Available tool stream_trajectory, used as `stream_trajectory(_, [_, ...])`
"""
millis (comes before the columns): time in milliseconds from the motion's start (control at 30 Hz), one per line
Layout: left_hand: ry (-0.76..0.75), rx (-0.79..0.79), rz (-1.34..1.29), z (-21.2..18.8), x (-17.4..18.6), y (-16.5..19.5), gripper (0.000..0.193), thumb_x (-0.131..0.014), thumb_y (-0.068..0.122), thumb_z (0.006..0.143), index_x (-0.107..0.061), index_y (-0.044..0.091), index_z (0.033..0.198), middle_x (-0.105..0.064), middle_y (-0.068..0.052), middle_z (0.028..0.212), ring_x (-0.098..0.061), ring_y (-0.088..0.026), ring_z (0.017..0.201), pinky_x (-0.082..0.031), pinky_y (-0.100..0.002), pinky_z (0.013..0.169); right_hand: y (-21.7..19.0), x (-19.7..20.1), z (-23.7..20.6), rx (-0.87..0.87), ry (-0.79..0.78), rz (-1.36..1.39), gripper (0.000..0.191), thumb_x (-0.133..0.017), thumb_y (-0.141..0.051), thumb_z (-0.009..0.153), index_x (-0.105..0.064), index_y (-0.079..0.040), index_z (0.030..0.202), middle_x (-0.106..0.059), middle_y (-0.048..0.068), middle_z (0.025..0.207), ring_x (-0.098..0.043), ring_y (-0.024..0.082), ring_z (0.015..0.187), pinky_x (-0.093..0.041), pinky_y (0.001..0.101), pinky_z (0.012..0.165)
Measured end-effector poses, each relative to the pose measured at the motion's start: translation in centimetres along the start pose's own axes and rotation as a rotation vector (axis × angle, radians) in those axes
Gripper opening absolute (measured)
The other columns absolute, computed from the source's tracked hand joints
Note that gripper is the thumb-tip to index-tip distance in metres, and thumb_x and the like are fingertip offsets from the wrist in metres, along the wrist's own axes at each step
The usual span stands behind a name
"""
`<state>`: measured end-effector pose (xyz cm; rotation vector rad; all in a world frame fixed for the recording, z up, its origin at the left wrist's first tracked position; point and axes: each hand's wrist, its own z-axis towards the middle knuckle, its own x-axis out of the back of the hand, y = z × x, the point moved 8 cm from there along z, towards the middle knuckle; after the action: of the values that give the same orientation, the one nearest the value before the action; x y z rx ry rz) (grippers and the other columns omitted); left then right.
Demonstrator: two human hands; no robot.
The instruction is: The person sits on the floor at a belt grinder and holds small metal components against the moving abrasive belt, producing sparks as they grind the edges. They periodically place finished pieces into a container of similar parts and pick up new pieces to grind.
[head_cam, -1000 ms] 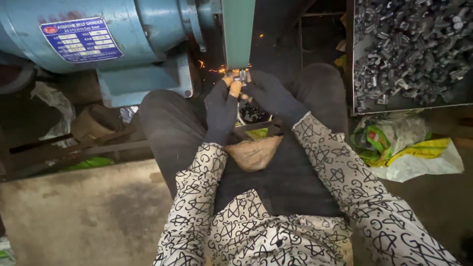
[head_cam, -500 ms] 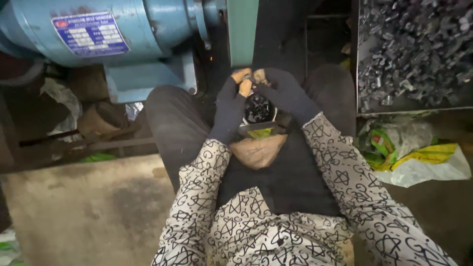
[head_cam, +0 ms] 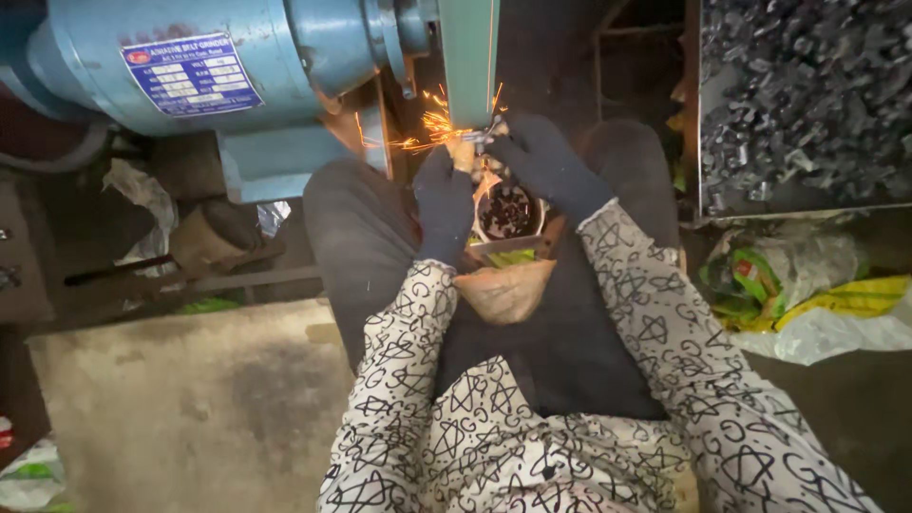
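Both my hands wear dark gloves and meet at a green grinding belt [head_cam: 469, 57]. My left hand [head_cam: 444, 195] and my right hand [head_cam: 541, 161] pinch one small metal piece [head_cam: 483, 139] between their fingertips, pressed against the belt's lower end. Orange sparks [head_cam: 427, 128] fly off to the left. Under my hands, on my lap, sits a small round bowl [head_cam: 508, 211] with dark small parts in it. My sleeves are white with a black pattern.
A blue grinder motor housing [head_cam: 209, 66] fills the upper left. A metal tray [head_cam: 798, 104] heaped with several dark metal parts stands at the upper right. Crumpled plastic bags [head_cam: 807, 294] lie on the right floor. A grey concrete slab [head_cam: 180, 408] is at lower left.
My hands rose from the lap bowl back up to the belt with the piece. Sparks, absent half a second ago, fly again.
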<state>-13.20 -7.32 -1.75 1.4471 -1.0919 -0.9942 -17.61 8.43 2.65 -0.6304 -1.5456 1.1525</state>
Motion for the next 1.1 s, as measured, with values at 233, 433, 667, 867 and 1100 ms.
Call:
stream_trajectory(233, [0.045, -0.326, 0.444, -0.8, -1.0, 1.4, 0.022, -0.062, 0.020, 0.106, -0.071, 0.000, 0.110, -0.069, -0.005, 0.091, -0.063, -0.009, 0.083, -0.051, -0.029, 0.075, 2.0, 0.1, -0.4, -0.165, -0.064, 0.138, 0.016, -0.064, -0.016, 0.102, -0.065, 0.000, 0.108, -0.069, 0.006, 0.091, -0.062, 0.010, 0.083, -0.053, 0.0282, 0.073])
stream_trajectory(433, [-0.173, 0.208, -0.271, -1.4, -0.9, -1.4, 0.033, -0.061, 0.024, 0.110, -0.074, -0.003, 0.123, -0.067, -0.003, 0.088, -0.055, -0.008, 0.073, -0.045, -0.025, 0.064, -2.9, 1.3, -2.7, 0.209, 0.064, 0.015, 0.021, -0.066, -0.005, 0.100, -0.066, 0.002, 0.120, -0.073, 0.015, 0.111, -0.070, 0.019, 0.106, -0.055, 0.0336, 0.093])
stream_trajectory(667, [-0.130, -0.201, 0.100, -2.7, 1.1, 2.5, 0.029, -0.069, 0.011, 0.100, -0.068, -0.003, 0.126, -0.073, -0.011, 0.118, -0.069, -0.018, 0.107, -0.055, -0.032, 0.094, -1.0, -2.2, -4.5, -0.213, -0.257, 0.387, 0.029, -0.066, -0.008, 0.094, -0.064, -0.001, 0.122, -0.070, 0.009, 0.107, -0.065, 0.013, 0.097, -0.054, 0.0313, 0.086])
stream_trajectory(867, [-0.008, -0.212, 0.188, -1.7, 1.4, 3.0, 0.026, -0.068, 0.016, 0.101, -0.068, -0.001, 0.120, -0.074, -0.013, 0.109, -0.070, -0.020, 0.098, -0.056, -0.033, 0.086, 0.7, -2.4, -2.3, -0.224, -0.114, 0.200, 0.028, -0.060, -0.020, 0.101, -0.065, 0.000, 0.121, -0.072, 0.007, 0.103, -0.067, 0.013, 0.094, -0.054, 0.0306, 0.083])
stream_trajectory(1100, [0.004, -0.158, 0.215, -0.9, 0.7, 1.7, 0.022, -0.066, 0.020, 0.107, -0.071, -0.001, 0.113, -0.068, -0.011, 0.092, -0.062, -0.016, 0.079, -0.051, -0.031, 0.072, 2.1, -2.2, -1.2, -0.199, -0.061, 0.109, 0.025, -0.061, -0.019, 0.104, -0.065, 0.002, 0.116, -0.069, 0.010, 0.100, -0.066, 0.016, 0.092, -0.053, 0.0321, 0.079])
